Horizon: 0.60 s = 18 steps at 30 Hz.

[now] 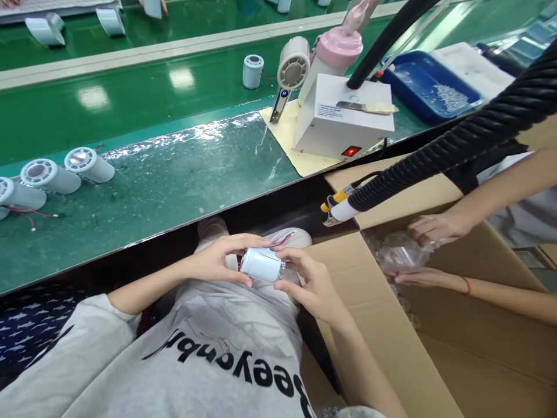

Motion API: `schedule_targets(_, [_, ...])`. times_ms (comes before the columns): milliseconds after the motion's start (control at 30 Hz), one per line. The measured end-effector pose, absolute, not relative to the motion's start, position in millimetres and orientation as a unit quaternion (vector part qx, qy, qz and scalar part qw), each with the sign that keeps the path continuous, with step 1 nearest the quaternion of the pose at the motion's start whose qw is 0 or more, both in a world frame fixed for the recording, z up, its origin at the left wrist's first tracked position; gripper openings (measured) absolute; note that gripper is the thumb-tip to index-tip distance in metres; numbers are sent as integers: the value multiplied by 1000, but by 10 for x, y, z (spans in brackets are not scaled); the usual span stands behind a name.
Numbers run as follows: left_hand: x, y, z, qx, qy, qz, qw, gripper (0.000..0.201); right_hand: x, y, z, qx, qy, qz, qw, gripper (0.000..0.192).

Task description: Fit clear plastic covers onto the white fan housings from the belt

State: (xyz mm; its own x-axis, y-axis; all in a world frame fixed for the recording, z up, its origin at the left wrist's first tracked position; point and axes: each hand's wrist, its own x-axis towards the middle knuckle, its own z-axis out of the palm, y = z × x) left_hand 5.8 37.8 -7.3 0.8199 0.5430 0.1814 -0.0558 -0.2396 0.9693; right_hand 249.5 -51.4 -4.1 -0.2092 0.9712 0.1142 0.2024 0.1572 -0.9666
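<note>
Above my lap, a light-blue cylindrical housing (261, 265) lies on its side between my two hands, with thin wires at its upper edge. My left hand (217, 259) grips its left end, thumb below and fingers along the top. The thumb and fingers of my right hand (311, 284) close on the opposite end, where a clear part (290, 274) shows between them; its kind I cannot make out. Similar housings with vented round ends, such as this one (89, 164), lie at the left of the green bench (174, 191), some with red and black wires.
An upright housing (253, 72) and a handheld fan (293, 67) stand near a white machine (346, 119) carrying a knife. A black ribbed hose (452, 139) crosses the right side. Another person's hands (439, 229) hold clear plastic over a cardboard box (369, 313). A blue tray (429, 84) holds small pieces.
</note>
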Motion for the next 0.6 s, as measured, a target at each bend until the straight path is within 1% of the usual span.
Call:
schedule_targets(267, [32,367,-44,765,158,245,574,79,2468,-493,10,-462,-544,557,426,38])
schedule_targets(467, [26,361,-16,767,164,234,574,77,2436,-484,19,-464,-489,609,418,43])
schedule_targets(600, [13,357,-17,768,160,232,575,77,2402,-462,24,-464,-451,629,431,44])
